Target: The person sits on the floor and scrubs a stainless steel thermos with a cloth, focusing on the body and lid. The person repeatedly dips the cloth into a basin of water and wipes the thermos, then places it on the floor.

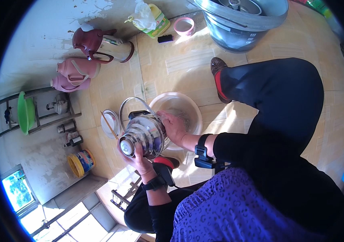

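Observation:
A shiny stainless-steel vacuum flask (148, 130) is held tilted at the near edge of a pale basin (198, 110). Its stoppered top points toward the lower left, and its metal bail handle (129, 101) arches up on the far side. My left hand (141, 161) grips the stepped neck, thumb beside the stopper (126, 147). Against the body of the flask rests my right hand (173, 127), nearer the basin; its fingertips are partly blurred. The basin seems to hold water, and the flask hides part of it. Beside the flask lies a white dish (108, 122) with a chopstick (108, 123) across it.
Thermos jugs (79, 71) line the wall, with a black brush (165, 38), a pink tape-like ring (184, 26) and a yellow jug (156, 18) nearby. A large grey bucket (235, 33) stands beyond my right foot. A yellow tub (81, 162) and a low wooden stool (123, 198) are leftward.

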`<state>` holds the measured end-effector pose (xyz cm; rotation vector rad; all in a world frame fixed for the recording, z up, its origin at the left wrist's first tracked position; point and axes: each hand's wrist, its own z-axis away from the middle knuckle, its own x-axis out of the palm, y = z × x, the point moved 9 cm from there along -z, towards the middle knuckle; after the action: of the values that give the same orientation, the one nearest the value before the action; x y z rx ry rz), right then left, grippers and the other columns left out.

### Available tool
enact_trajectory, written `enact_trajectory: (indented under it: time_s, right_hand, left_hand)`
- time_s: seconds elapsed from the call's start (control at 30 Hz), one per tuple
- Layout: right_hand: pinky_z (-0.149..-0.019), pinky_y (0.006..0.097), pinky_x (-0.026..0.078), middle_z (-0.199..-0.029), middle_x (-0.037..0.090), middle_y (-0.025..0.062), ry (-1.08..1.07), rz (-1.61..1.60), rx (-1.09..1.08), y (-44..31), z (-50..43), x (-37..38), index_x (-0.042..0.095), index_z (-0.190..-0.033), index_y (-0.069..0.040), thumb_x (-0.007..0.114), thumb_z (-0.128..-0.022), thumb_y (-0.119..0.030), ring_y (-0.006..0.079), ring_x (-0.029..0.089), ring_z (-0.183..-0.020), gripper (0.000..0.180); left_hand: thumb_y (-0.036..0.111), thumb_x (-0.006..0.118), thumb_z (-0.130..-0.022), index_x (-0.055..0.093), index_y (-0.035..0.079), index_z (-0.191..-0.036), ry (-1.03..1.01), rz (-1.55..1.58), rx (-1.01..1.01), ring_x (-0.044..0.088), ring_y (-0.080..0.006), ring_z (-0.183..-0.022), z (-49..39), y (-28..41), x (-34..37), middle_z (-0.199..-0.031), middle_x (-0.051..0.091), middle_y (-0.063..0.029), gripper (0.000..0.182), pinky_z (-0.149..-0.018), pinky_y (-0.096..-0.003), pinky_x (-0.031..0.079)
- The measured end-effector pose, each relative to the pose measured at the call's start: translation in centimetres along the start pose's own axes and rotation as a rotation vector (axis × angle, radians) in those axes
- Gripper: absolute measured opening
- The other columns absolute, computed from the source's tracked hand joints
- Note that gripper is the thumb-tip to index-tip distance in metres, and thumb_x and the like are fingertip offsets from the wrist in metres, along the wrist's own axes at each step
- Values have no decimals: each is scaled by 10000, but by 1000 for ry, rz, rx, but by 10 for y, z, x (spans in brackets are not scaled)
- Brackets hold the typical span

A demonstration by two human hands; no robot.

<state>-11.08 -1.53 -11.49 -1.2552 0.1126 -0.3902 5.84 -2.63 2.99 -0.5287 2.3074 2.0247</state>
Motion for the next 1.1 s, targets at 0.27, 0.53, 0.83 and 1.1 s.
enact_trajectory:
  time_s: [0.27, 0.53, 0.83, 1.1]
  right_hand:
    - [-1198, 418, 316, -1561, 393, 228, -59, 51, -166, -18, 43, 6, 438, -1491, -40, 459, -980, -118, 382, 382, -1440, 517]
    - [-1216, 393, 300, -1565, 391, 216, -196, 316, -44, 71, 20, 11, 402, -1527, -69, 459, -1000, -95, 354, 357, -1469, 531]
    - [-1131, 487, 378, -1478, 473, 254, -130, 426, -176, 124, -16, 1, 473, -1454, -33, 493, -958, -96, 419, 451, -1365, 500]
    - [-1207, 516, 256, -1575, 368, 214, -230, 434, -211, 52, 16, 44, 414, -1504, -56, 470, -1004, -193, 383, 355, -1458, 521]
  left_hand:
    - [237, 793, -775, 541, 37, -1268, 286, 70, -230, 642, -200, -975, 14, -23, -14, -1139, 631, -93, 589, -811, -343, 555]
    - [396, 756, -787, 585, 48, -1282, 262, 189, -284, 677, -257, -1055, -8, -52, -69, -1180, 669, -108, 629, -886, -415, 587]
    - [528, 704, -798, 576, 48, -1315, 309, 254, -344, 648, -289, -1113, -9, -74, -117, -1247, 644, -121, 717, -927, -446, 565]
    - [545, 664, -818, 570, 58, -1325, 322, 279, -346, 644, -288, -1119, -7, -91, -132, -1262, 637, -120, 709, -934, -450, 564]
